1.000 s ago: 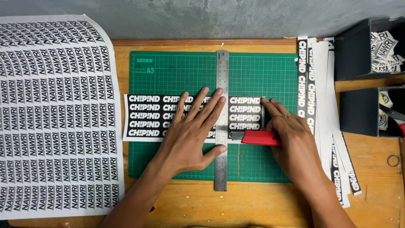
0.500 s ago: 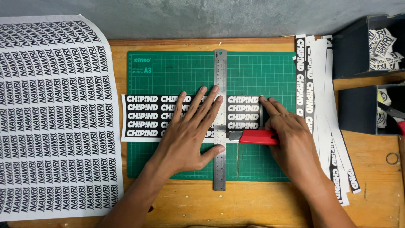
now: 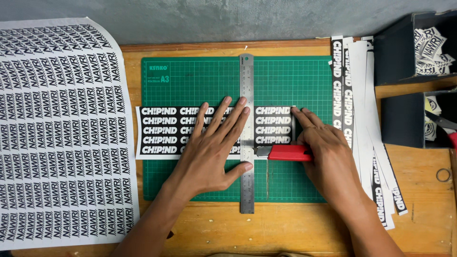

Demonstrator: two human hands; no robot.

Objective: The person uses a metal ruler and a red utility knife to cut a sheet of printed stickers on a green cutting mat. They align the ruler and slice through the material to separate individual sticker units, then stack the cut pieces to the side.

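My left hand (image 3: 212,147) lies flat with fingers spread, pressing a steel ruler (image 3: 247,76) and a black strip of printed stickers (image 3: 159,131) onto a green cutting mat (image 3: 290,81). The ruler stands upright across the strip. My right hand (image 3: 328,157) grips a red utility knife (image 3: 283,153), whose blade end meets the ruler's right edge at the strip's lower border. Its index finger rests on the strip's right end (image 3: 273,126).
A large white sheet of printed stickers (image 3: 62,133) covers the left of the wooden table (image 3: 285,228). Cut sticker strips (image 3: 362,95) lie piled right of the mat. Two dark boxes (image 3: 404,52) at the far right hold cut stickers. A small metal ring (image 3: 443,174) lies near the right edge.
The hands, ruler and knife keep their places on the mat. The whole scene shifts a little to the left and up as the view moves.
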